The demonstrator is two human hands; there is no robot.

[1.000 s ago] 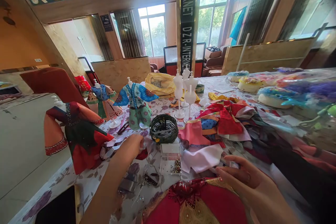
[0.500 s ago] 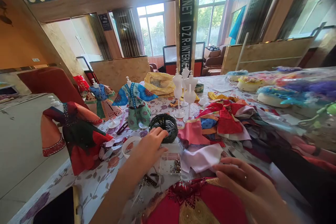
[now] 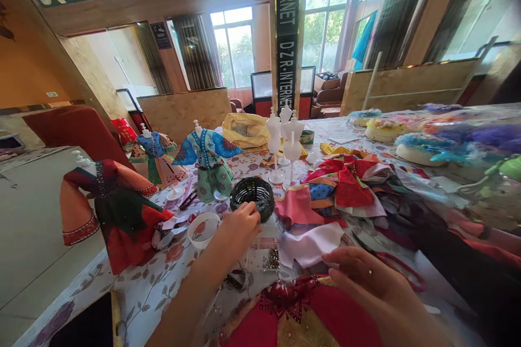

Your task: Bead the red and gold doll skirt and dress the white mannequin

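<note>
My left hand (image 3: 240, 227) is at the near rim of a black woven basket (image 3: 252, 190), its fingers bent and pressed together; whatever they may hold is hidden. Just below the hand is a clear plastic box (image 3: 256, 261) with small shiny beads (image 3: 272, 258) in it. My right hand (image 3: 366, 282) hovers over the right side of a red and gold doll garment (image 3: 301, 309), fingers stretched out and slightly curved, with a gap to the thumb. I see nothing held in it. Scissors with red handles (image 3: 407, 271) lie beyond this hand, and a pale pink cloth (image 3: 311, 244) is at its fingertips.
Dressed doll forms (image 3: 203, 157) stand on the left, bare white mannequins (image 3: 293, 138) behind the basket. A white ring (image 3: 203, 230) and a phone (image 3: 87, 320) lie left of my arm. Colourful cloth pieces (image 3: 354, 179) are heaped right, with decorated hats (image 3: 419, 149) farther back.
My left hand's fingers have drawn closer together and curled at the basket's rim. My right hand has shifted slightly left and down, uncovering the red scissor handles.
</note>
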